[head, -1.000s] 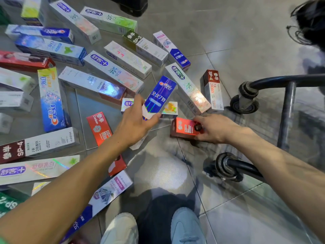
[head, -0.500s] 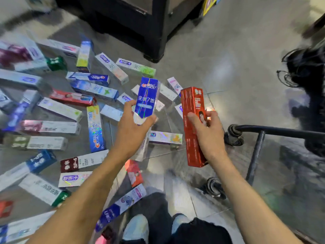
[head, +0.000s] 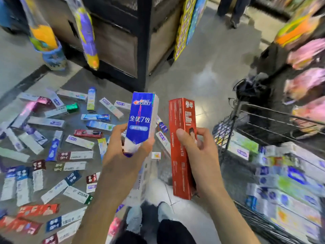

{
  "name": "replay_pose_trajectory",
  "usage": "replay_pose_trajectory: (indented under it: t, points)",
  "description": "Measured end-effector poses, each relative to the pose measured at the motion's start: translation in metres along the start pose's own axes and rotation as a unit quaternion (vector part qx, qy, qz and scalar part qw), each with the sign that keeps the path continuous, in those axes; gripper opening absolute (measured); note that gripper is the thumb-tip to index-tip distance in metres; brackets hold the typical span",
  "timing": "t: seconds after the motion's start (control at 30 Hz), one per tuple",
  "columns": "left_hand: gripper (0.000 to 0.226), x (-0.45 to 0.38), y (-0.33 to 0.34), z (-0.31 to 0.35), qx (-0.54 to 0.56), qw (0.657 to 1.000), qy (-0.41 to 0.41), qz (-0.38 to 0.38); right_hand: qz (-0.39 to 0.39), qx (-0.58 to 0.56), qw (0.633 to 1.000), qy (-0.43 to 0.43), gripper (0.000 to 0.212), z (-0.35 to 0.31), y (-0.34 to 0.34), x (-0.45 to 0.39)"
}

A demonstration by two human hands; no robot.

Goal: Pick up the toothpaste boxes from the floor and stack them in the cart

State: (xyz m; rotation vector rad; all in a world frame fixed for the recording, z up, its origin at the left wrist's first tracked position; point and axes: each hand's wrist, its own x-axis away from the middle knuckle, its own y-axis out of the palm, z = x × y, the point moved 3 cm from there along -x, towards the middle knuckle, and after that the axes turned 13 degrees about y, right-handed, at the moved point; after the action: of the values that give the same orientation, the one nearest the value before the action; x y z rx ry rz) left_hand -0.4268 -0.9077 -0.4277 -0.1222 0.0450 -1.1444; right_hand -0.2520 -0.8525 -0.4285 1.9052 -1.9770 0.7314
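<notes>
— Shop aisle, grey tiled floor [head: 207, 81], a dark shelf unit [head: 123, 41] ahead of the hands, and toothpaste boxes [head: 52, 147] scattered all over the tiles out past the left hand. Plenty left to gather.

— What's being carried?

— One box each. The left hand [head: 126, 155] is closed round the lower end of a blue box [head: 142, 118], held upright. The right hand [head: 197, 148] grips a red box [head: 182, 138] about its middle, thumb across the front, also standing on end. The two boxes are just beside each other, not touching.

— And the cart?

— The wire cart [head: 263, 120] sits off to the right of the right hand, with rows of boxes already lying flat inside. That side of the view is blurred, so I can't tell where the gaps are.

— So how would you place these?

— I'd turn each box flat and line it up with the rows before letting go. Red first, since that hand is nearer. Dropped on end, they would likely topple and spoil the stack.
</notes>
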Motion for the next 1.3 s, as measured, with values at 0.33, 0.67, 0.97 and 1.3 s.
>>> replay_pose_trajectory:
  t: [0.33,0.67,0.97,1.3]
  points:
    - [0.043,0.0,0.182,0.117,-0.061,0.981,0.079,-0.166,0.19,0.018,0.981,-0.034,0.034,-0.046,-0.207,0.019]
    - [0.046,0.03,0.362,0.016,-0.158,0.96,0.012,-0.232,0.155,0.25,0.956,0.0,0.05,0.05,-0.37,-0.075]
    - [0.049,0.01,0.357,-0.033,-0.282,0.939,0.03,-0.197,-0.02,0.522,0.85,-0.069,0.074,0.139,-0.339,-0.169]
    - [0.049,-0.01,0.346,-0.028,-0.305,0.927,0.075,-0.208,0.008,0.557,0.797,-0.232,0.069,0.172,-0.27,-0.243]
